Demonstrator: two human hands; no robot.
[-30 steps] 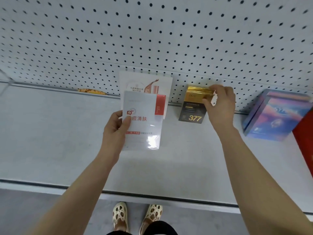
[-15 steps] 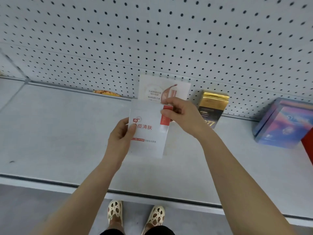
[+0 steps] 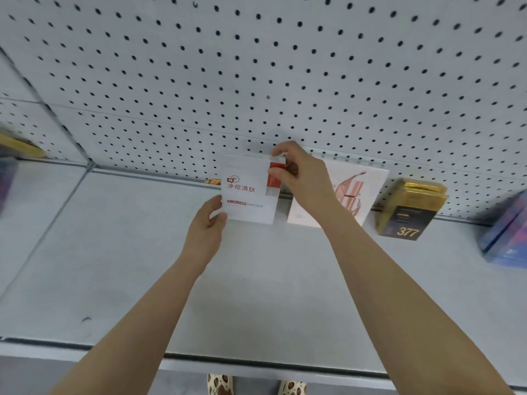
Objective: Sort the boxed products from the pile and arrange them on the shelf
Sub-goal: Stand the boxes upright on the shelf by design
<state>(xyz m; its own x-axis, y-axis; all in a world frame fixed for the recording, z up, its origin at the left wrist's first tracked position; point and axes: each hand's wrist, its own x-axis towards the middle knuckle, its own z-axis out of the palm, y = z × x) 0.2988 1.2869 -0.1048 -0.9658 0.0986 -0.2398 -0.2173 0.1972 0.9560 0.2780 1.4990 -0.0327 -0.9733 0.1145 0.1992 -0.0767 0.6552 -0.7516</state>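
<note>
The white box (image 3: 251, 192), printed "净痘清肤" in red, is pinched at its lower left corner by the left hand (image 3: 206, 226) and at its upper right, by the red stripe, by the right hand (image 3: 302, 178). It is held upright against the pegboard (image 3: 256, 67) at the back of the shelf (image 3: 256, 280), farther back than half a second ago. Just beside it stands a pink box (image 3: 362, 192), then a black-and-gold box (image 3: 410, 212) marked "377".

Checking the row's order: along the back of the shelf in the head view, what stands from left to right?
white box with red lettering, held by left hand and right hand → pink box → black-and-gold box marked 377 → blue box.
</note>
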